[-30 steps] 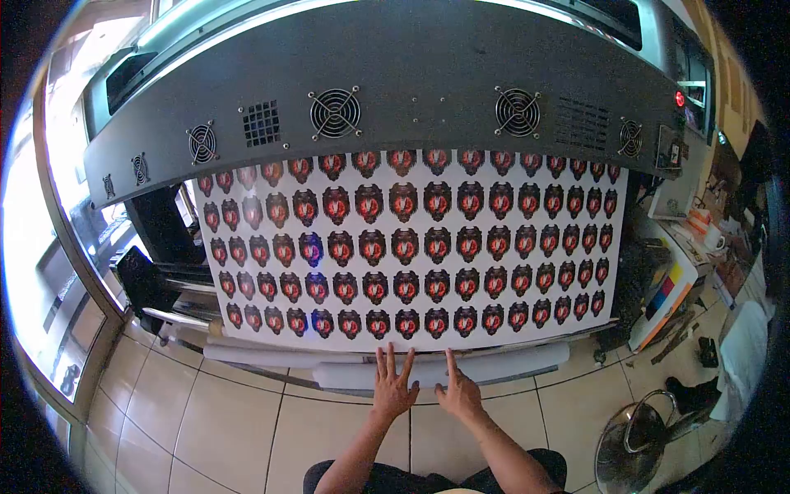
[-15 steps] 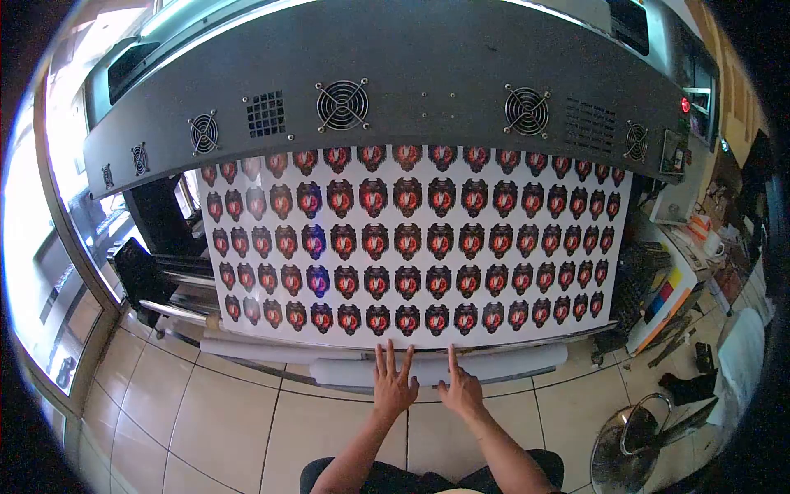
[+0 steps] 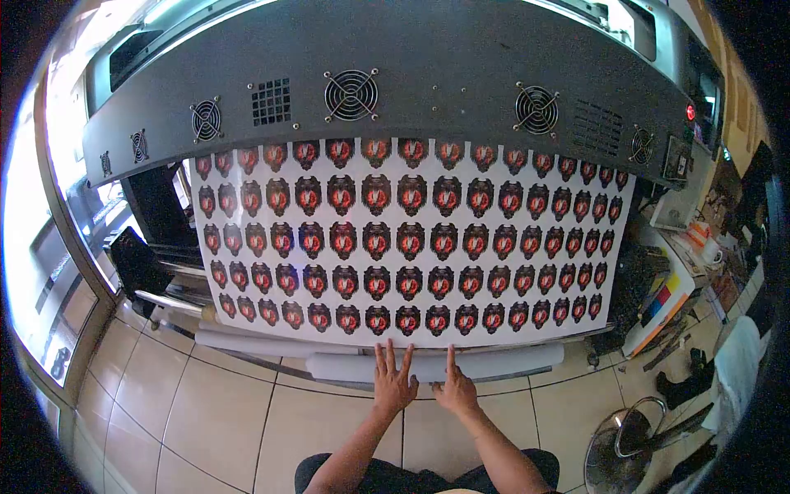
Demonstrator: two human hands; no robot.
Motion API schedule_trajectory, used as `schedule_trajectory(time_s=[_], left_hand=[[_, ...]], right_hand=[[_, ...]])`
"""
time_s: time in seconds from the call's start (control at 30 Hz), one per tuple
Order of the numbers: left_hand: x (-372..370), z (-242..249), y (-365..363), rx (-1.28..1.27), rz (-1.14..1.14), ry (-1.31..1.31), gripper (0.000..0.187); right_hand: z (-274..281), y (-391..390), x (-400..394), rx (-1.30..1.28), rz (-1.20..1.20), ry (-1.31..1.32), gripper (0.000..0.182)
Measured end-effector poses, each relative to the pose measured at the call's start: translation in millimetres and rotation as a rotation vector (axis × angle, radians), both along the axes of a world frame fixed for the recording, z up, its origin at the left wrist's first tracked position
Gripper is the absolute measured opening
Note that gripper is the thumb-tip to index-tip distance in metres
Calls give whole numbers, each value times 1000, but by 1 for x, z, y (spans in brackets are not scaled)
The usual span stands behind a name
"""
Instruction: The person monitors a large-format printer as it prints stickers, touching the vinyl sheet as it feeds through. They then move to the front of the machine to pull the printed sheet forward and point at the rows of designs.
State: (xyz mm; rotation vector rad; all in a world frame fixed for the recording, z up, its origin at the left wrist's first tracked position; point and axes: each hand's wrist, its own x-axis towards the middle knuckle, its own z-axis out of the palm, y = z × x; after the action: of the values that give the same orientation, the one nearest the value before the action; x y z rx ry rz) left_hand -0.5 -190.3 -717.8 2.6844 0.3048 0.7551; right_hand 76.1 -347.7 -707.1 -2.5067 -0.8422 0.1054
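A wide white printed sheet (image 3: 428,337) with rows of black and red emblems hangs out of a large grey printer (image 3: 444,49). At its bottom edge, left of centre, my left hand (image 3: 395,380) has its fingers spread, the fingertips at the sheet's edge. My right hand (image 3: 457,389) is just to the right, index finger stretched out to the same edge and the other fingers partly curled. Neither hand holds anything that I can see. White rolls (image 3: 436,365) lie below the sheet's edge, behind the fingers.
A round metal-framed stool (image 3: 621,449) stands at the lower right. Beyond it, a side surface carries a white cup (image 3: 712,251) and clutter. A metal bar (image 3: 169,305) sticks out at the left, near a glass door (image 3: 62,329). The floor (image 3: 329,420) is tiled.
The view has shifted slightly. My right hand's curled fingers look a little lower, while its index fingertip stays at the sheet's edge. My left hand looks almost the same.
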Motion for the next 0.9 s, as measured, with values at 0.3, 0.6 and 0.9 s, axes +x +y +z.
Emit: schedule_trajectory(time_s=[0.3,0.6,0.9], left_hand=[[0,0,-1,16,10,-39,84],[1,2,-5,41,65,-82,83],[4,-1,5,2,5,-143,84]], right_hand=[[0,0,2,2,40,19,110],[0,1,4,-29,59,59,111],[0,2,-1,22,41,-2,109]])
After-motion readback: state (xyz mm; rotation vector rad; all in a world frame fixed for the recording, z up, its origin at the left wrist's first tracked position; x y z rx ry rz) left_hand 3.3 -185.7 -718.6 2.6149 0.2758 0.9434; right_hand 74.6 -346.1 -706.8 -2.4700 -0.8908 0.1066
